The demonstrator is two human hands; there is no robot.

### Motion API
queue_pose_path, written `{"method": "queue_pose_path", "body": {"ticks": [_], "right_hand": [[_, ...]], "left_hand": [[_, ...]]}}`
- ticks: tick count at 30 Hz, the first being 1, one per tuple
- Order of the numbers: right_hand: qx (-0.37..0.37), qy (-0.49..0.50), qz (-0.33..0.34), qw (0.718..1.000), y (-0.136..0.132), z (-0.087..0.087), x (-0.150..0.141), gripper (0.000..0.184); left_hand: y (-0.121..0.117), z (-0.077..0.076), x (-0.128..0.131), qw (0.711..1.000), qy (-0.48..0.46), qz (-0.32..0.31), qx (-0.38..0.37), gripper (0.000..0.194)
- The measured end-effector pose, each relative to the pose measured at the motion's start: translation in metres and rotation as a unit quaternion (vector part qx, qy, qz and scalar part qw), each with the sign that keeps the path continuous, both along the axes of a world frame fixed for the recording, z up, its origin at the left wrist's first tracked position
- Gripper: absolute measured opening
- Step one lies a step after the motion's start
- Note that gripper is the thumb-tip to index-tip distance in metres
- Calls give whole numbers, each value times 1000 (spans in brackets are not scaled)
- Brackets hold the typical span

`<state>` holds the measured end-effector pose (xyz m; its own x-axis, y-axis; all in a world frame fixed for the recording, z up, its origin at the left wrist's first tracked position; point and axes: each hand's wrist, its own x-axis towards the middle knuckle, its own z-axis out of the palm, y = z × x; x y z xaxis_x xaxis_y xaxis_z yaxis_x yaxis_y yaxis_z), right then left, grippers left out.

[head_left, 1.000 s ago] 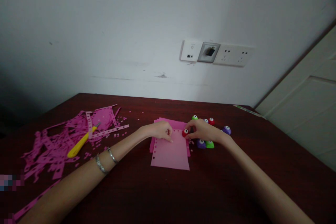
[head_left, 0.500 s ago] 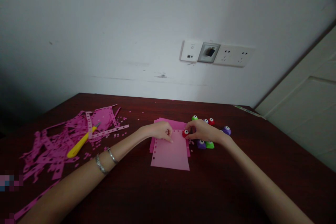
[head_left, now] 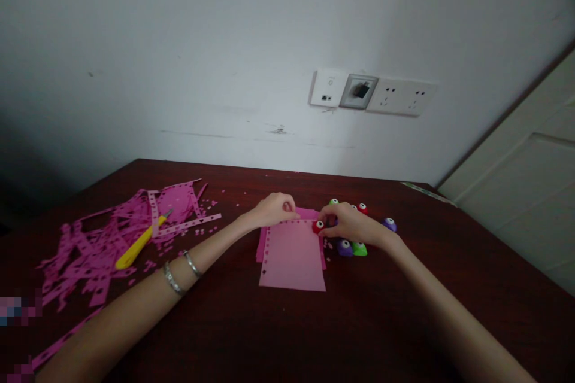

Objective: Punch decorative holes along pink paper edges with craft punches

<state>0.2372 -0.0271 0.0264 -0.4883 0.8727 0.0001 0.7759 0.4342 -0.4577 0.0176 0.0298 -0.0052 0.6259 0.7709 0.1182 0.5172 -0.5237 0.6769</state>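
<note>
A pink paper sheet (head_left: 293,257) lies on a small stack of pink sheets in the middle of the dark wooden table (head_left: 314,335); small holes run along its left and top edges. My left hand (head_left: 275,209) is curled at the sheet's far left corner, fingers pinched on its edge. My right hand (head_left: 348,222) is closed around a small red paper punch (head_left: 318,227) set on the sheet's far right corner.
More little punches sit by my right hand: purple (head_left: 345,246), green (head_left: 359,248), another purple (head_left: 389,224), red (head_left: 362,209) and green (head_left: 333,201). A heap of pink paper strips (head_left: 103,239) with a yellow-handled knife (head_left: 137,245) lies at the left. Wall sockets (head_left: 372,93) are behind.
My left hand has moved up from the sheet's surface to its far left corner. The right hand and red punch have stayed at the far right corner.
</note>
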Motion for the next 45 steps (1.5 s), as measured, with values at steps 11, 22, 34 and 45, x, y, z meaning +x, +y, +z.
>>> {"method": "queue_pose_path", "body": {"ticks": [11,22,34,45], "right_hand": [[8,34,-9,999,-1,3,0,23],[38,3,-4,999,-3,8,-2,18],[5,5,-60,998,3,16,17,19],[33,14,-114,993,14,10,40,27]], "left_hand": [[-3,-1,1,982,-58,-51,-171,26],[7,-9,-4,986,-27,-55,-157,21],[4,5,-8,983,-26,-69,-168,22],[7,2,-10,986,-24,-101,-131,23]]}}
